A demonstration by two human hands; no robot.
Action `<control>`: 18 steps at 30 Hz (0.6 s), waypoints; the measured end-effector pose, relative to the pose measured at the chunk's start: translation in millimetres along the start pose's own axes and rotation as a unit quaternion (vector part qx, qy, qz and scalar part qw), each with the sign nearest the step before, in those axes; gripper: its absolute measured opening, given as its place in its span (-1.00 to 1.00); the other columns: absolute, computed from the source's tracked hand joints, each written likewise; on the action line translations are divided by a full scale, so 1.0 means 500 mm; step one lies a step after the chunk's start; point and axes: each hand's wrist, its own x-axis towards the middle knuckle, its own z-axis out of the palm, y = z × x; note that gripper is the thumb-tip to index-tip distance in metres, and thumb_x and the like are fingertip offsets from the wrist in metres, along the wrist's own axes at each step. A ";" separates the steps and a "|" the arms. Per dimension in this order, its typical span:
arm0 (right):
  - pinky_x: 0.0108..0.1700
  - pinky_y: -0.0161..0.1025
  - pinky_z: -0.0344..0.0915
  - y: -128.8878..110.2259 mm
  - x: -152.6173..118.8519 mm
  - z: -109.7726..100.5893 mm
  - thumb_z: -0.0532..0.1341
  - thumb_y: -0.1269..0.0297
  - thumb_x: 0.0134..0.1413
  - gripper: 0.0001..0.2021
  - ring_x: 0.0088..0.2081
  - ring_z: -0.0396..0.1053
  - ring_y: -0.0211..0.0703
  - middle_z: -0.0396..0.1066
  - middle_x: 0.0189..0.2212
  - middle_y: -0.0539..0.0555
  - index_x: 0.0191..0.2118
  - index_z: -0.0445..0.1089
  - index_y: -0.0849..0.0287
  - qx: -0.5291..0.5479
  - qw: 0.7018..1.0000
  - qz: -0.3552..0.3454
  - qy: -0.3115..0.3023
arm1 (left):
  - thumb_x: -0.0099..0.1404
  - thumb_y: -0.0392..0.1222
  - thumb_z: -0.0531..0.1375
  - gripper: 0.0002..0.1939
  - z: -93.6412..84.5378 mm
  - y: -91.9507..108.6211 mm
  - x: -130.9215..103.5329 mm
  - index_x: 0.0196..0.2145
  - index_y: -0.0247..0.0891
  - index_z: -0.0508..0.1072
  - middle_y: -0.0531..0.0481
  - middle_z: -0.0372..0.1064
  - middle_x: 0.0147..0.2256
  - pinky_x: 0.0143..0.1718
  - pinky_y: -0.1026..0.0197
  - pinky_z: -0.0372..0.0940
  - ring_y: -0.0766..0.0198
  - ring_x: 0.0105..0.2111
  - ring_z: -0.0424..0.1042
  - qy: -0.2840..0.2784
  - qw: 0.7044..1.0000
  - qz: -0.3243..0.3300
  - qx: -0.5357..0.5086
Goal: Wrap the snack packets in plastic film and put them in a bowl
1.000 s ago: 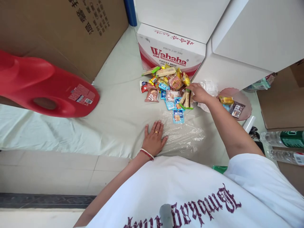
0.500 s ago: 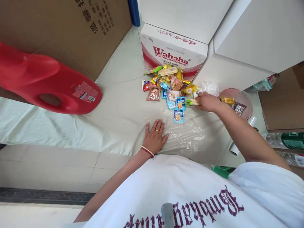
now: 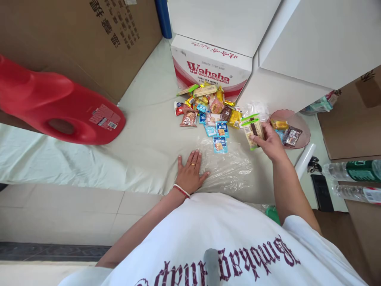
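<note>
My right hand (image 3: 272, 142) is closed on a green-edged snack packet (image 3: 253, 130), held between thumb and fingers just left of a pink plate (image 3: 303, 133). On the plate lie a yellow-wrapped snack (image 3: 279, 124) and a dark cocoa packet (image 3: 292, 136). Flat on the covered surface, fingers spread, rests my left hand (image 3: 189, 172), at the left edge of a clear plastic sheet (image 3: 230, 163). A pile of wrapped snacks (image 3: 212, 118) sits beyond it, with blue packets (image 3: 220, 144) nearest my left hand.
A Wahaha carton (image 3: 212, 65) stands behind the pile, beside white boxes (image 3: 220, 20). At the left are a red jug (image 3: 80, 107) and a large cardboard box (image 3: 89, 47). A white roll (image 3: 305, 159), a phone (image 3: 322, 192) and plastic bottles (image 3: 360, 171) lie at the right.
My right hand has lifted the green-edged packet from the pile's right side and moved it right, nearer the plate. My left hand stays flat. The view has shifted slightly.
</note>
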 end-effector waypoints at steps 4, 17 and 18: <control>-0.05 -0.13 0.42 -0.055 -0.058 0.072 0.34 0.04 0.10 -0.46 -0.06 0.49 0.01 0.52 -0.01 0.07 0.17 0.35 0.10 0.093 0.970 -0.034 -0.221 | 0.49 0.17 -0.05 -0.22 0.001 0.006 -0.006 0.47 -0.38 -0.02 -0.34 -0.11 0.45 0.37 -0.55 -0.45 -0.14 0.46 -0.06 -0.003 1.000 -0.015 0.007; 0.30 0.14 0.11 -0.070 -0.128 0.191 0.46 0.14 0.03 -0.28 0.32 0.07 0.26 0.31 0.25 0.24 0.31 0.30 0.15 -0.262 0.921 -0.167 -0.236 | 0.53 0.08 -0.15 -0.31 0.010 0.005 -0.005 0.46 -0.34 0.02 -0.28 -0.10 0.45 0.38 -0.51 -0.44 -0.08 0.47 -0.09 0.004 0.999 -0.039 0.018; 0.30 0.13 0.10 -0.071 -0.132 0.195 0.45 0.21 0.04 -0.29 0.32 0.08 0.24 0.33 0.24 0.23 0.31 0.30 0.14 -0.265 0.922 -0.160 -0.233 | 0.53 0.08 -0.15 -0.31 0.010 0.005 -0.005 0.46 -0.35 0.01 -0.29 -0.10 0.45 0.38 -0.51 -0.45 -0.08 0.47 -0.09 0.003 0.999 -0.040 0.017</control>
